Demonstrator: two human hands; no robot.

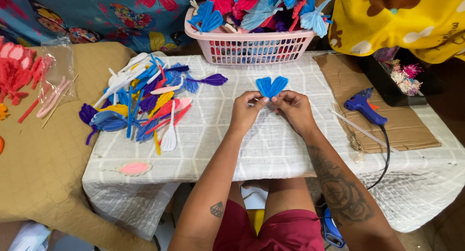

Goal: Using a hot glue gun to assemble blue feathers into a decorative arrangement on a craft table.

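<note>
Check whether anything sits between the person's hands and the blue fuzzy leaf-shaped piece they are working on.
Nothing visible does. The left hand and right hand both pinch the base of the blue leaf piece directly, above the white cloth-covered table. The loose pile of colored pieces lies off to the left, apart.

Fuzzy blue petals (271,85); matt quilted tablecloth (271,149); plastic basket (249,46).

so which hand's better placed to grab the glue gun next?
Right, probably. The right hand is on the same side as the blue glue gun, which lies on the cardboard. The left hand could keep pinching the blue petal piece.
</note>
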